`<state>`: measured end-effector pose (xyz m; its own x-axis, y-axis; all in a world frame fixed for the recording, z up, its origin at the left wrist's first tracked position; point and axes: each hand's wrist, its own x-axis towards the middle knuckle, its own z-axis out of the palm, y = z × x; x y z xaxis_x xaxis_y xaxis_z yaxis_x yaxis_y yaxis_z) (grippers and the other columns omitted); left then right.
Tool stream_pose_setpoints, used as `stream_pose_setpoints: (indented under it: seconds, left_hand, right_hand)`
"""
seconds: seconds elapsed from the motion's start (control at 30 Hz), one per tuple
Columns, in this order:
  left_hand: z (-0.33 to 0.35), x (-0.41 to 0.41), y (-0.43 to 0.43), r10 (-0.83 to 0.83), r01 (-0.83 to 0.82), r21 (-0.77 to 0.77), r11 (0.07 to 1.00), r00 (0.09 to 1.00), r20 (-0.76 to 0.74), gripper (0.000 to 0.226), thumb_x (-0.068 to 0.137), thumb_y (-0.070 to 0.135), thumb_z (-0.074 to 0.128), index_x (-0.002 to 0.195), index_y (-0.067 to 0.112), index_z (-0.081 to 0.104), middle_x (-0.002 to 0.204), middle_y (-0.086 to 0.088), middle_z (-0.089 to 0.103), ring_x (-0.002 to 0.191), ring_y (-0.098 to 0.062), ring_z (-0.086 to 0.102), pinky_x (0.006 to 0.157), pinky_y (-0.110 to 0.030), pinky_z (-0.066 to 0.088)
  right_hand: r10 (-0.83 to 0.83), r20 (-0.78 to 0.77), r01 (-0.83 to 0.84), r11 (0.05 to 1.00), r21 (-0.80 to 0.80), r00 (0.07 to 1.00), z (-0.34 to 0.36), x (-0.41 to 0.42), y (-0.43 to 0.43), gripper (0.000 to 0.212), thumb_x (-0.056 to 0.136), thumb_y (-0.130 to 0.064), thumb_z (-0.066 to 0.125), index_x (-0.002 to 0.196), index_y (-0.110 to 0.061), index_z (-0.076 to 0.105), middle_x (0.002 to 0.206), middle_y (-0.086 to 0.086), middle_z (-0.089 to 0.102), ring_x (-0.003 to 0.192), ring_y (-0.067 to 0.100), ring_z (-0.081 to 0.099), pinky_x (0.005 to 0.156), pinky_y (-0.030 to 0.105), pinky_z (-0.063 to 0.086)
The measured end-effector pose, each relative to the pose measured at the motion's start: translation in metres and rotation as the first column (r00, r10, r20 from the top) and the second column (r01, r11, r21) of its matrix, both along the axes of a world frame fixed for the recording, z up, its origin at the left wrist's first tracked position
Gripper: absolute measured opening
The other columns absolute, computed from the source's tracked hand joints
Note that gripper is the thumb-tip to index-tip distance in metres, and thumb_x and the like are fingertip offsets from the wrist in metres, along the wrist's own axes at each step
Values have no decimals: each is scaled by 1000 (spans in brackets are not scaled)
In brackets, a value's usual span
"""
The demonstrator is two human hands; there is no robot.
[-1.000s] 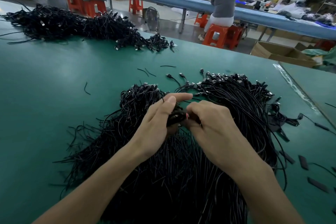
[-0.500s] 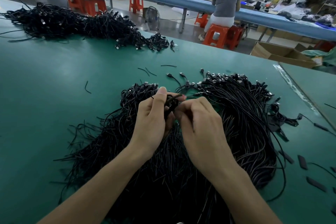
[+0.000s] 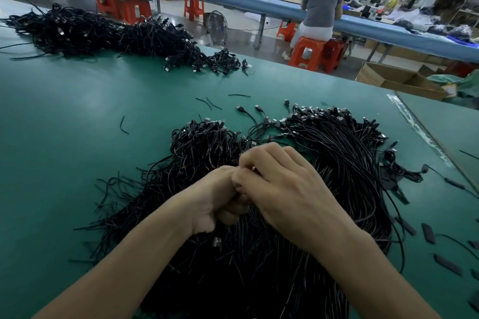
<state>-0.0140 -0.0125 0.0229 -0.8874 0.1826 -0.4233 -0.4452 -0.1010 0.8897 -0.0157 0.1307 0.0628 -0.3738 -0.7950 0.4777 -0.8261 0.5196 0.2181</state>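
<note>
We see the tabletop (image 3: 77, 124) covered in a green mat, smooth and matt, with a faint sheen toward its far edge. The cables (image 3: 337, 158) heaped at its near edge wear black plastic sheathing, smooth and slightly glossy; their plugs (image 3: 258, 107) end in bright metal. Along the right edge a strip of clear tape (image 3: 414, 124) shines, wrinkled. The flat black strips (image 3: 428, 233) by the near right corner look matt. Beyond the far edge stand glossy orange plastic stools (image 3: 305, 52) and a dull brown cardboard box (image 3: 383, 77).
</note>
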Motion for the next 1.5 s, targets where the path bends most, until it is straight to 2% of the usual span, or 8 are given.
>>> stream_pose_setpoints:
  seconds: [0.1, 0.23, 0.33, 0.4, 0.6, 0.93, 1.13, 1.5]
  left_hand:
    - [0, 1, 0, -54, 52, 91, 994, 998, 19, 49, 87, 18, 37, 40, 23, 45, 43, 6, 35, 34, -5, 19, 35, -8, 13]
    - [-2, 2, -6, -110, 116, 250, 961, 993, -39, 58, 95, 64, 33, 59, 21, 52, 56, 4, 40, 41, -6, 19, 34, -11, 15]
    - [2, 5, -13, -253, 263, 303, 916, 965, -71, 28, 80, 46, 56, 67, 22, 51, 65, 5, 39, 47, -4, 21, 34, -13, 17]
    - [4, 6, -14, -306, 301, 370, 879, 951, -46, 8, 77, 26, 50, 73, 20, 48, 67, 4, 38, 48, -3, 24, 34, -11, 19]
    - [-5, 7, -12, -308, 290, 303, 908, 951, 12, 17, 81, 4, 42, 72, 17, 48, 64, 2, 38, 46, -2, 29, 33, -10, 21]
    - [-4, 7, -19, -404, 370, 331, 868, 914, 37, 23, 80, 0, 42, 72, 18, 53, 67, 1, 38, 47, -2, 29, 32, -7, 21]
    - [-6, 7, -18, -429, 388, 324, 863, 901, 65, 19, 79, 3, 44, 74, 19, 53, 67, 2, 38, 47, -2, 27, 32, -8, 20]
    - [-16, 3, -16, -437, 378, 349, 858, 893, 108, 13, 75, 5, 46, 77, 18, 50, 66, 3, 40, 45, 0, 28, 31, -7, 18]
  right_hand:
    - [-23, 134, 23, 1000, 2, 991, 5, -3, 3, 8, 94, -19, 59, 87, -15, 63, 99, 0, 60, 89, 22, 55, 77, 38, 46]
    - [-108, 327, 131, 990, -49, 939, 1, -6, 11, 13, 95, -26, 56, 92, -17, 65, 96, -3, 59, 91, 21, 54, 82, 36, 44]
    - [-38, 493, 135, 978, -162, 869, -4, -10, 17, 7, 94, -21, 62, 89, -17, 63, 93, -6, 57, 90, 15, 50, 83, 27, 41]
    - [-9, 543, 133, 973, -190, 840, -5, -12, 20, 5, 94, -20, 63, 89, -19, 63, 92, -10, 55, 91, 10, 49, 82, 24, 41]
    - [13, 568, 63, 992, -114, 823, -3, -12, 25, 4, 95, -20, 61, 94, -23, 64, 112, -13, 56, 104, 10, 53, 87, 33, 48]
    - [-9, 423, -10, 999, 42, 906, 8, -1, 26, 7, 95, -26, 58, 101, -25, 62, 100, -15, 61, 90, 12, 56, 64, 40, 54]
    - [-67, 486, 26, 996, 89, 871, 9, -1, 25, 43, 94, -30, 62, 132, -39, 46, 110, -17, 59, 103, 9, 56, 77, 39, 54]
    - [-117, 527, 63, 991, 119, 842, 7, -7, 27, 13, 94, -34, 64, 105, -30, 71, 103, -14, 60, 99, 10, 56, 81, 39, 52]
